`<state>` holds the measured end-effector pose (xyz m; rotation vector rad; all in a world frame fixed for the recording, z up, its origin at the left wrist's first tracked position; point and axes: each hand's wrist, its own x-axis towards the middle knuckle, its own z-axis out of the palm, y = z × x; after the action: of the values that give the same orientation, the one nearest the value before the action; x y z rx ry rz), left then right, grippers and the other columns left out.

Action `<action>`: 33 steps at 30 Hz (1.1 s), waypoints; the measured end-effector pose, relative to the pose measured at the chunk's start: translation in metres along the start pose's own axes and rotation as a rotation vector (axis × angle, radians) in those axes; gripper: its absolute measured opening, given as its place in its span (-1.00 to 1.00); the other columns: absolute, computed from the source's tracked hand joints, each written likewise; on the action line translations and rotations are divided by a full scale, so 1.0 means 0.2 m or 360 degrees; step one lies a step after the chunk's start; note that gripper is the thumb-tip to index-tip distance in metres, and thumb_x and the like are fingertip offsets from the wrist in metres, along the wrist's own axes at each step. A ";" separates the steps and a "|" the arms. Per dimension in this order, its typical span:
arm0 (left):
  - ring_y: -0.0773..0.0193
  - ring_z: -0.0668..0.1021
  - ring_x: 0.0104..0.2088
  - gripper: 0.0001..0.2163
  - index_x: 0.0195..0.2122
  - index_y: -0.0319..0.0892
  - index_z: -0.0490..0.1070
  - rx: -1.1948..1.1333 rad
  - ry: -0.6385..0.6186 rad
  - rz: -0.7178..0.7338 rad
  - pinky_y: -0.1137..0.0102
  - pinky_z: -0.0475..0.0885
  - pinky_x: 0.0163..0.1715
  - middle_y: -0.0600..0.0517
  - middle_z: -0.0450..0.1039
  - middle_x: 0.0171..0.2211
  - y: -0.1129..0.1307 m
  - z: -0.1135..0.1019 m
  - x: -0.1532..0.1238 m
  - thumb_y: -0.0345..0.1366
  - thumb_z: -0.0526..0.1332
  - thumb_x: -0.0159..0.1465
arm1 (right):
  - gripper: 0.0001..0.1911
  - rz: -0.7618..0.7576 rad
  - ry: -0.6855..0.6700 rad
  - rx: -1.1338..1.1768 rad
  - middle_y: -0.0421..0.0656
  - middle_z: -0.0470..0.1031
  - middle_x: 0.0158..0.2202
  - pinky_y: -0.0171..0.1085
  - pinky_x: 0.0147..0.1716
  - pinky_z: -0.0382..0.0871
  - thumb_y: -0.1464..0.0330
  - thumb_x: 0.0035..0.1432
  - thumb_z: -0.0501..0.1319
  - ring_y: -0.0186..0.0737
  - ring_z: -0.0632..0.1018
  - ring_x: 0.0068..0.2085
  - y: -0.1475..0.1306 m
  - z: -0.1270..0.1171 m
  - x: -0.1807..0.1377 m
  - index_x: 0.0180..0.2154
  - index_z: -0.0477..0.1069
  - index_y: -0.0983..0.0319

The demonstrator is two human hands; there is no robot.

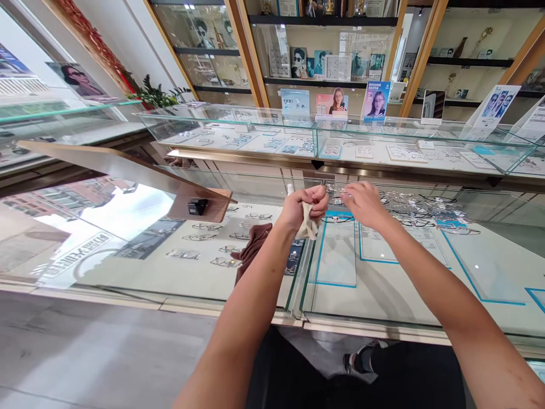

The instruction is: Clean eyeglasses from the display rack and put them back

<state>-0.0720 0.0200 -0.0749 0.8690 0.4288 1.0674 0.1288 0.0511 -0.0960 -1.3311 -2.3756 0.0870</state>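
Note:
My left hand is closed around a crumpled beige cloth, which hangs below the fingers. A small white tip shows just behind this hand; what it belongs to is hidden. My right hand is closed, thumb and fingers pinched at the side of a thin-rimmed pair of eyeglasses between the two hands. The far side of these glasses reaches toward my left fingers; I cannot tell whether they touch. Just below lies a dark-rimmed pair of glasses on a blue-edged clear panel.
More eyeglasses lie in rows at the right. A brown cloth lies beside my left forearm. A tilted wooden-edged mirror stands at the left. Glass edges divide the counter, and a raised glass case runs behind.

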 end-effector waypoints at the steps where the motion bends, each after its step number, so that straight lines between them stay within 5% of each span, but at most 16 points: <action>1: 0.43 0.08 -0.71 -0.73 -0.51 -0.11 0.02 0.0031 -0.0048 0.0008 0.53 0.02 -0.69 0.11 0.04 -0.65 0.00 0.01 -0.01 -0.37 0.16 -0.16 | -0.46 0.0007 0.0088 0.0053 0.05 0.57 0.24 0.17 0.29 0.17 0.11 0.54 -0.04 0.19 0.38 0.27 0.02 -0.07 -0.01 0.03 0.62 0.25; 7: 0.46 0.06 -0.68 -0.78 -0.55 -0.13 0.10 0.0190 -0.0222 -0.0027 0.53 0.02 -0.69 0.12 0.06 -0.65 -0.04 0.06 -0.02 -0.32 0.21 -0.10 | -0.31 0.0199 0.0324 0.0626 -0.05 0.64 0.06 0.15 0.28 0.22 -0.19 0.44 -0.04 0.12 0.48 0.17 0.14 -0.34 -0.21 -0.12 0.68 0.11; 11: 0.47 0.05 -0.66 -0.79 -0.55 -0.14 0.15 0.0275 -0.0363 -0.0113 0.54 -0.01 -0.68 0.13 0.07 -0.64 -0.10 0.08 0.00 -0.32 0.24 -0.10 | -0.32 0.0333 0.0262 0.1149 -0.14 0.63 0.09 0.03 0.34 0.23 -0.27 0.35 0.03 0.04 0.51 0.22 0.17 -0.31 -0.37 -0.13 0.70 0.06; 15: 0.45 0.06 -0.64 -0.79 -0.55 -0.13 0.13 0.0328 -0.0397 -0.0193 0.54 -0.01 -0.67 0.12 0.07 -0.64 -0.19 0.12 0.00 -0.33 0.23 -0.09 | -0.30 0.0326 0.0417 0.1358 -0.14 0.63 0.09 -0.01 0.37 0.24 -0.29 0.32 0.05 0.01 0.52 0.23 0.16 -0.21 -0.44 -0.11 0.71 0.05; 28: 0.43 0.07 -0.65 -0.78 -0.49 -0.12 0.13 0.0221 -0.0297 -0.0460 0.55 0.05 -0.72 0.11 0.13 -0.61 -0.31 0.13 0.02 -0.38 0.21 -0.11 | -0.53 -0.0371 0.0671 0.0486 -0.02 0.57 0.20 0.14 0.25 0.29 0.12 0.53 -0.02 0.08 0.45 0.23 -0.02 -0.09 -0.55 0.23 0.49 0.13; 33: 0.44 0.04 -0.70 -0.82 -0.48 -0.17 0.27 0.0139 -0.0302 -0.0653 0.54 0.07 -0.70 0.13 0.09 -0.67 -0.31 0.10 0.02 -0.27 0.18 0.25 | -0.54 -0.0498 0.0650 0.0255 0.02 0.58 0.20 0.12 0.20 0.30 0.20 0.51 0.02 0.13 0.41 0.25 -0.03 -0.09 -0.56 0.27 0.45 0.21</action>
<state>-0.0198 0.0024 -0.1115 0.9029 0.4716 0.5878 0.1819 -0.0469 -0.1152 -0.8013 -2.1407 -0.0771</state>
